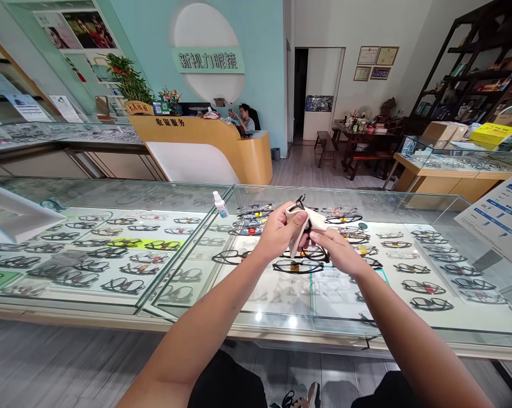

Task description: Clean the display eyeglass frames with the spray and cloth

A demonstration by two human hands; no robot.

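Above the glass counter, my left hand [286, 226] is closed on a pale cleaning cloth [313, 222], its thumb pressing the fold. Dark-framed eyeglasses [300, 199] stick out of the cloth's top, partly covered by it. My right hand [330, 245] pinches the lower part of the same eyeglasses, close to the cloth's lower right edge. Just below the hands, a dark pair of glasses [297, 266] lies on the counter, with another dark pair [228, 256] to its left. A white spray bottle [220, 205] stands upright left of my left hand.
Glass display counters [264, 317] run across in front of me, with rows of glasses inside. An information sheet [500, 218] stands at the right. Farther back, a person [246, 118] sits behind a wooden reception desk [196, 136]. A yellow box [491, 135] rests on another counter.
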